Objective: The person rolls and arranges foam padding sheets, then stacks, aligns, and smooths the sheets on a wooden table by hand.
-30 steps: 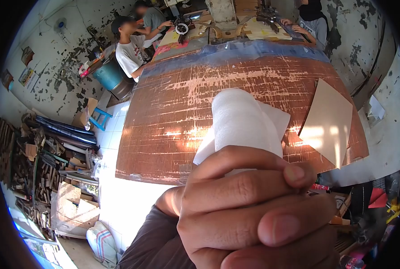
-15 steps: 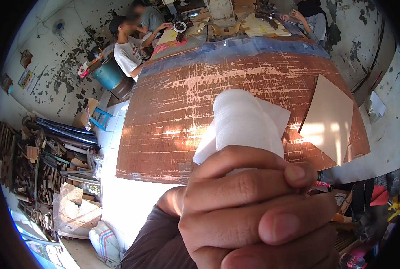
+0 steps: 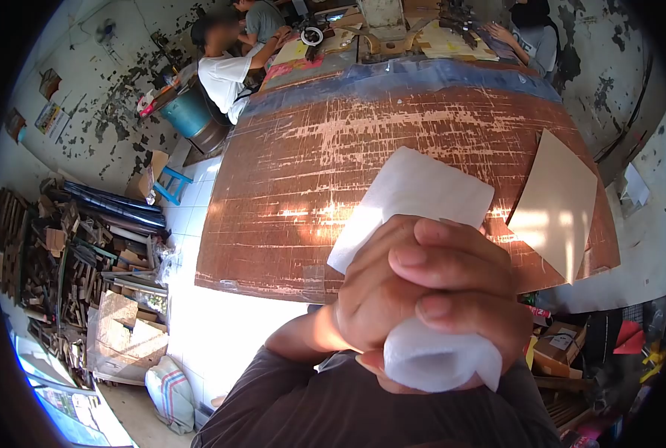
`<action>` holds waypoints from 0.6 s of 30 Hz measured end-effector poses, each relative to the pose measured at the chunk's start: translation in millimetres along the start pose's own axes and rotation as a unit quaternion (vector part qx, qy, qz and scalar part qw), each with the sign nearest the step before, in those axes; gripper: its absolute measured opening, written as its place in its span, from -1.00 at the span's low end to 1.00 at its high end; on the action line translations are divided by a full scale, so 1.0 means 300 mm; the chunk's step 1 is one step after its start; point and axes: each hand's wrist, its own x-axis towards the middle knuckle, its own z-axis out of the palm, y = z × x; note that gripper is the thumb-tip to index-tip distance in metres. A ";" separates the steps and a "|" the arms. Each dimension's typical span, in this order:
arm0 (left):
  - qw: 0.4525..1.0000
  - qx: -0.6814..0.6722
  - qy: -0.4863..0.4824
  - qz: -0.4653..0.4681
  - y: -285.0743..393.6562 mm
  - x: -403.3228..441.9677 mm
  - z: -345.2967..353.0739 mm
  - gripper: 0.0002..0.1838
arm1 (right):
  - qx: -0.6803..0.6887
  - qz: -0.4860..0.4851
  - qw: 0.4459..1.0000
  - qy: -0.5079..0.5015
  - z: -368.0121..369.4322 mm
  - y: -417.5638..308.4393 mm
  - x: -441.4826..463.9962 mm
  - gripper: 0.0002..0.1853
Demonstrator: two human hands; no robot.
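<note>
A rolled-up white sheet of soft, foam-like material (image 3: 441, 364) is held close to my chest, its open end facing me. My left hand (image 3: 374, 291) is closed around the roll from the left side. Over it, the fingers of my right hand (image 3: 471, 287) wrap from the right, with their tips pointing left. My hands hide most of the roll. Just beyond them, a flat white sheet (image 3: 430, 187) lies on the brown, scratched work table (image 3: 281, 187).
A beige board (image 3: 561, 201) lies at the table's right. Two people sit at the far left and one at the far right, near machines. A blue drum (image 3: 187, 112), blue stool (image 3: 172, 184), wood scraps (image 3: 57, 261) and a sack (image 3: 170, 394) stand left. Boxes (image 3: 561, 343) are at right.
My hands and the roll have come down and closer to my body. The roll has tipped, so its open end now faces me, and more of the flat white sheet shows.
</note>
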 end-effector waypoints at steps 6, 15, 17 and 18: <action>0.937 -0.095 0.017 -0.335 0.012 -0.097 -0.061 -0.58 | -0.022 0.160 0.936 -0.314 -0.185 0.079 0.004 0.12; 0.749 -0.283 0.320 -0.507 -0.004 -0.104 -0.069 -0.63 | -0.208 0.266 0.843 -0.419 -0.250 0.111 -0.127 -0.15; 0.718 -0.283 0.311 -0.555 -0.004 -0.109 -0.082 -0.57 | -0.204 0.289 0.834 -0.424 -0.265 0.105 -0.146 -0.23; 0.719 -0.282 0.313 -0.553 -0.008 -0.117 -0.092 -0.57 | -0.202 0.288 0.834 -0.425 -0.268 0.098 -0.146 -0.23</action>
